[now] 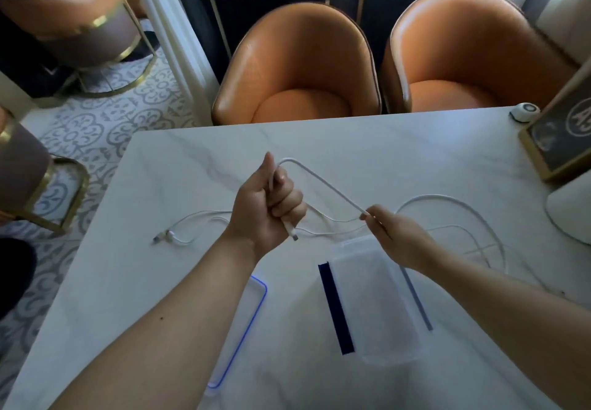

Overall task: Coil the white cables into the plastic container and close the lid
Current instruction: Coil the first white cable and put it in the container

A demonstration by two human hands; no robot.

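While your left hand [267,205] fists the thick white cable [323,182] and right hand [399,237] pinches it above the container [377,297], keep loops small, even.

White with faint grey veining: marble table [192,166]. White too: thick cable [323,182] at centre, thin cable [204,216] at 9 o'clock. Clear container [377,297] at 5 o'clock, edged with a dark navy clip [335,309] and a paler grey-blue clip [415,301]. Clear lid [243,329] at 6 o'clock, rimmed bright blue. Orange chairs [297,67] at 12 o'clock. Grey floral pattern on pale floor tiles [96,122] at 10 o'clock.
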